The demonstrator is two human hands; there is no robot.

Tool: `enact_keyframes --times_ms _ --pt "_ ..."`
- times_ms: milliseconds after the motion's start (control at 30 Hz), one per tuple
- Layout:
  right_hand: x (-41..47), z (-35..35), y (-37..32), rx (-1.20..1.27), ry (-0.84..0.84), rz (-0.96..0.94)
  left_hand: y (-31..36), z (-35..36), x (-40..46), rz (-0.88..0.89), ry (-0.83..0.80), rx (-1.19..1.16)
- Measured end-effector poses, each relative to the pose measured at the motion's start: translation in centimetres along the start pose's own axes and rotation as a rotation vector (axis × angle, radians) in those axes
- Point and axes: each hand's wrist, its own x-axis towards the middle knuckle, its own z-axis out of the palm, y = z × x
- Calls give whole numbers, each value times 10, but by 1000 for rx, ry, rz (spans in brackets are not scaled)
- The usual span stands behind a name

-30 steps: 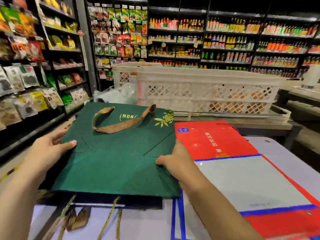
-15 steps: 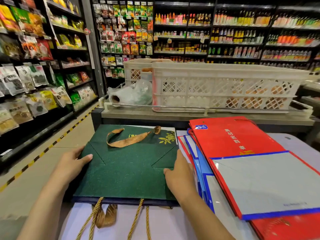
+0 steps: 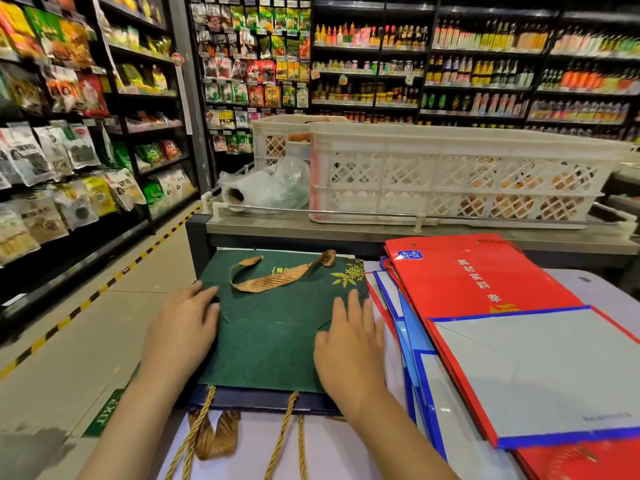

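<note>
Green paper bag [image 3: 273,337], folded flat on navy bag [image 3: 263,401] on table [image 3: 332,452], L hand [image 3: 180,337] & R hand [image 3: 349,355] pressing it w/ grip spread; looks light, creasable, best lifted by side edges.

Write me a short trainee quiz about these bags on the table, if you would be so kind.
1. True or false: the left hand and the right hand both rest on the green bag.
2. What lies just to the right of the green bag? A) red bags B) bottles C) a basket of fruit
3. What colour is the lower bag, under the green bag?
Key: 1 true; 2 A; 3 dark blue.
</note>
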Motion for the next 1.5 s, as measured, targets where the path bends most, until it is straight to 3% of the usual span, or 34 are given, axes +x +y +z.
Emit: enact_keyframes --times_ms 100,200,533,800,933,1067,1200,1333,1500 --pt "4 9 -7 -11 -59 -46 14 5 -3 106 -197 -6" --pt "5 20 -6 -98 -131 -31 20 13 -8 114 -303 148" --pt "5 30 -5 -197 -144 -30 18 21 -8 116 -371 256" --pt "5 8 -12 -115 -201 -11 27 8 -7 90 -432 312" --pt "-4 -34 -17 -142 -121 -135 54 -7 -14 127 -320 393" --pt "-30 -90 11 -221 -46 -222 101 -22 -36 274 -277 131" --pt "-49 -134 75 -269 -61 -168 154 -27 -69 340 -311 -216" --pt "-63 -153 130 -323 -55 -75 200 -7 -94 296 -410 -420" --pt "-89 -154 173 -328 -11 -2 232 17 -114 140 -238 -407"
